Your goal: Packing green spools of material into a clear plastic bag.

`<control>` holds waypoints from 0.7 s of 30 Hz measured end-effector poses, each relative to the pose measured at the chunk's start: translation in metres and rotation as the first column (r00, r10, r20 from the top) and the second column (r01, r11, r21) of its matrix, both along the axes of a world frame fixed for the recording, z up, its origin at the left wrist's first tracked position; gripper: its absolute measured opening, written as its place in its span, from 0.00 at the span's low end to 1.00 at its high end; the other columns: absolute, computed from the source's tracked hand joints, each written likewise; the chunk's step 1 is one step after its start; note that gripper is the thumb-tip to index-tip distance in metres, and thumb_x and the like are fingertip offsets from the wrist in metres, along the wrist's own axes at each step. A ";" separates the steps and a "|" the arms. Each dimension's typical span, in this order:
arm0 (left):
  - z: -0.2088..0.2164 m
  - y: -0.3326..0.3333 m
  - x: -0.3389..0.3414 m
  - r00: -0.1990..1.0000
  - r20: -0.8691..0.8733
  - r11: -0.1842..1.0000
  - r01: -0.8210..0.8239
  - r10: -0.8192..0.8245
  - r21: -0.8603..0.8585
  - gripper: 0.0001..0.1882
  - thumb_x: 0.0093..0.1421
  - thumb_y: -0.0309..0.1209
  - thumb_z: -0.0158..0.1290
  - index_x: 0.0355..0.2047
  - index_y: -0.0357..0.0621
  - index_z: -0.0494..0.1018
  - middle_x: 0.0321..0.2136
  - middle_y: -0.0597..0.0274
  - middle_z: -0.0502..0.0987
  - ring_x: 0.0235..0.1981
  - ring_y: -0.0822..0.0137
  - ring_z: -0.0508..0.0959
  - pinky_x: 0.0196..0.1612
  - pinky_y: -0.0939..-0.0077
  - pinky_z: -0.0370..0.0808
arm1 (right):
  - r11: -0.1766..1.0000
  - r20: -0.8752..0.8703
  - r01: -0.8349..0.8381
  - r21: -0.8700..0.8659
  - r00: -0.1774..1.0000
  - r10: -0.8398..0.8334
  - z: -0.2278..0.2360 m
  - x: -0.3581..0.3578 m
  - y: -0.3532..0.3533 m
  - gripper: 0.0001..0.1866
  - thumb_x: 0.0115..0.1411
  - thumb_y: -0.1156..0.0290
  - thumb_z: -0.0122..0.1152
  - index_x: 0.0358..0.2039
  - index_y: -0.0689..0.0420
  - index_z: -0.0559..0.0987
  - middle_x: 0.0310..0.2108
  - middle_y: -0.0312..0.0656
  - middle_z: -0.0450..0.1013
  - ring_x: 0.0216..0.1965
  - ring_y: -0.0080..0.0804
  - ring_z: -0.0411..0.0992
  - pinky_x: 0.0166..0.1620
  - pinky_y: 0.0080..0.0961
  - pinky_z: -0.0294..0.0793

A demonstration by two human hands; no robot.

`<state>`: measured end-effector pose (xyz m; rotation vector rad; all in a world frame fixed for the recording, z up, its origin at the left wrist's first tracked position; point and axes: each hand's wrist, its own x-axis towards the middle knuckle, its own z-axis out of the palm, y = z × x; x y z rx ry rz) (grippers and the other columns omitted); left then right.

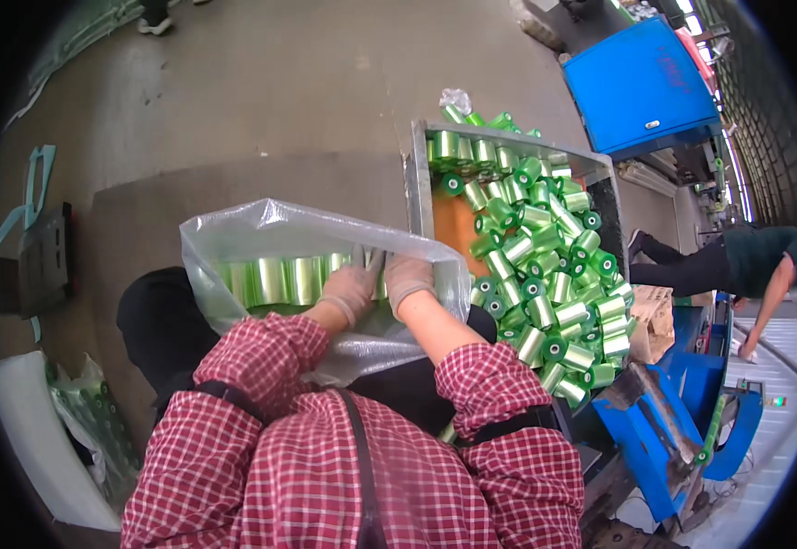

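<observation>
A clear plastic bag [270, 216] lies across my lap, its opening toward the right. Inside it stands a row of shiny green film rolls [273, 281], side by side. Both my hands are gloved and reach into the bag. My left hand [351, 288] is closed over rolls at the right part of the row, fingers pointing away from me. Close beside it, my right hand [409, 277] curls around the row's right end. A sliver of green roll shows between the hands; the fingertips are partly hidden by bag and rolls.
To my right, a grey-rimmed bin [421, 188] is heaped with loose green rolls [531, 242]. Beyond it stand a blue cabinet [636, 87] and blue machine parts [636, 439]. A co-worker [737, 261] is at the far right. Bagged rolls [96, 412] stand at lower left, beside a white foam-like sheet [46, 439].
</observation>
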<state>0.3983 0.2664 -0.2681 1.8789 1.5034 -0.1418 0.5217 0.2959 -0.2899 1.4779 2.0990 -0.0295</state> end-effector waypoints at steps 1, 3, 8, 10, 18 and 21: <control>0.008 -0.007 -0.006 1.000 -0.016 1.000 -0.020 0.020 0.014 0.54 0.46 0.39 0.61 0.65 0.45 0.38 0.61 0.33 0.48 0.51 0.48 0.71 0.51 0.61 0.70 | 1.000 -0.008 -0.004 0.006 1.000 0.004 0.013 -0.001 -0.001 0.29 0.47 0.63 0.62 0.49 0.61 0.72 0.47 0.51 0.71 0.51 0.45 0.69 0.52 0.43 0.67; 0.033 -0.016 -0.050 0.979 -0.093 0.967 0.196 -0.183 0.161 0.59 0.42 0.45 0.64 0.65 0.48 0.35 0.62 0.34 0.45 0.44 0.46 0.74 0.48 0.59 0.72 | 0.979 0.080 -0.203 0.028 0.977 0.200 0.054 0.008 -0.006 0.39 0.47 0.56 0.63 0.57 0.62 0.63 0.54 0.52 0.65 0.55 0.44 0.65 0.56 0.40 0.63; 0.069 -0.048 -0.290 0.694 -0.599 0.850 0.525 -0.398 0.042 0.57 0.38 0.59 0.56 0.61 0.32 0.51 0.61 0.44 0.55 0.66 0.52 0.46 0.67 0.63 0.40 | 0.971 -0.254 -0.210 0.116 0.938 0.234 0.163 0.034 -0.016 0.42 0.45 0.48 0.63 0.59 0.52 0.62 0.53 0.50 0.66 0.52 0.43 0.67 0.58 0.38 0.59; 0.136 -0.056 -0.238 0.599 -0.707 0.826 0.563 -0.376 0.038 0.48 0.41 0.51 0.57 0.59 0.36 0.57 0.61 0.48 0.57 0.65 0.51 0.49 0.66 0.58 0.40 | 0.965 -0.127 -0.260 -0.038 0.959 0.254 0.170 0.030 -0.010 0.34 0.49 0.51 0.60 0.54 0.55 0.68 0.48 0.51 0.69 0.47 0.44 0.70 0.55 0.36 0.63; 0.198 -0.098 -0.160 0.993 -0.008 0.759 0.095 -0.117 0.644 0.32 0.43 0.21 0.55 0.52 0.38 0.65 0.52 0.47 0.66 0.59 0.47 0.60 0.60 0.57 0.56 | 0.610 -0.550 0.663 -0.433 0.342 -0.762 0.015 0.171 -0.165 0.37 0.48 0.64 0.65 0.55 0.64 0.60 0.48 0.63 0.67 0.52 0.52 0.66 0.55 0.37 0.65; 0.204 -0.089 -0.075 0.937 0.113 0.737 0.181 -0.330 0.651 0.30 0.44 0.19 0.55 0.51 0.39 0.66 0.49 0.49 0.70 0.56 0.48 0.64 0.59 0.59 0.58 | 0.682 -0.672 0.718 -0.139 0.437 -0.597 -0.172 0.161 -0.204 0.25 0.57 0.73 0.48 0.56 0.61 0.61 0.44 0.60 0.70 0.46 0.47 0.72 0.49 0.35 0.71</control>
